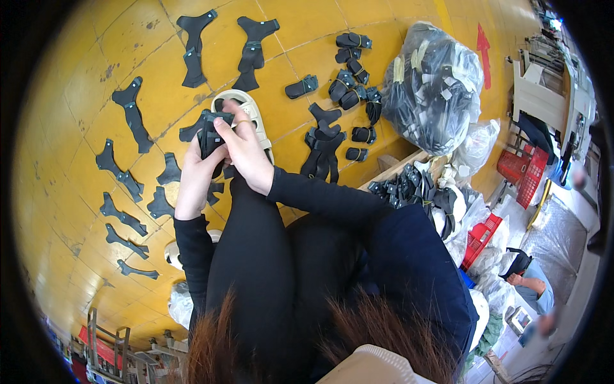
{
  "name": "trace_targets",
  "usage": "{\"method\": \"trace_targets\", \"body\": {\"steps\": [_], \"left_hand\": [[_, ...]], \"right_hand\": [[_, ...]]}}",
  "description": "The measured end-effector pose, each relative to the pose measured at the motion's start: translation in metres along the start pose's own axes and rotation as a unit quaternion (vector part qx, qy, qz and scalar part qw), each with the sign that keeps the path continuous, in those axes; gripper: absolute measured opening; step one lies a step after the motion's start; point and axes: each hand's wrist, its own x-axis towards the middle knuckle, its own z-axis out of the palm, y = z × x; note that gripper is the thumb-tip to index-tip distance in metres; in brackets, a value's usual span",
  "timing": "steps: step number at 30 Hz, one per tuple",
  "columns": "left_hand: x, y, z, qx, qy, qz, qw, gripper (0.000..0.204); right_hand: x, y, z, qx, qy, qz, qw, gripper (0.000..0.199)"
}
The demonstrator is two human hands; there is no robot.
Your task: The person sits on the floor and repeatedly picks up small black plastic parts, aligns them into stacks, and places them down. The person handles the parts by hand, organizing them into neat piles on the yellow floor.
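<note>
Dark bundle (210, 139) between both hands (197, 171) (248, 150)

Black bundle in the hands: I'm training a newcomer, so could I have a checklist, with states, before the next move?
1. Left hand on the black bundle: ok, gripping it.
2. Right hand gripping firmly: cannot tell; it is at the bundle, fingers blurred.
3. Bundle off the floor: ok, held up.
4. Band fully around bundle: cannot tell, hands cover part.
5. Floor beside the cream shoe clear: not ok, black pieces lie there.
</note>
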Motion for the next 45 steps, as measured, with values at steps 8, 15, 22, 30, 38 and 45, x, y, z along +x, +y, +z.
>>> {"method": "trace_targets", "body": {"steps": [8, 15, 22, 30, 38, 45], "left_hand": [[-0.002, 0.009, 0.0, -0.07, -0.026, -0.014, 0.997, 0.03], [0.002, -0.009, -0.015, -0.15, 0.015, -0.029, 0.988, 0.026], [-0.001, 0.003, -0.011, -0.233, 0.081, -0.015, 0.969, 0.038], [0.001, -0.007, -0.023, -0.218, 0.01, -0.037, 0.975, 0.037], [-0.006, 0.001, -0.017, -0.258, 0.043, -0.057, 0.964, 0.036], [-0.005, -0.007, -0.021, -0.268, 0.079, -0.067, 0.958, 0.04]], "right_hand": [[0.016, -0.03, -0.015, -0.133, -0.146, -0.125, 0.972, 0.043], [0.017, -0.041, -0.016, -0.296, -0.268, -0.148, 0.905, 0.058], [0.009, -0.045, -0.009, -0.505, -0.23, -0.402, 0.728, 0.099], [0.016, -0.05, -0.011, -0.499, -0.261, -0.353, 0.748, 0.098], [0.014, -0.043, -0.008, -0.495, -0.259, -0.39, 0.732, 0.087], [0.01, -0.044, -0.006, -0.474, -0.249, -0.413, 0.736, 0.077]]}}
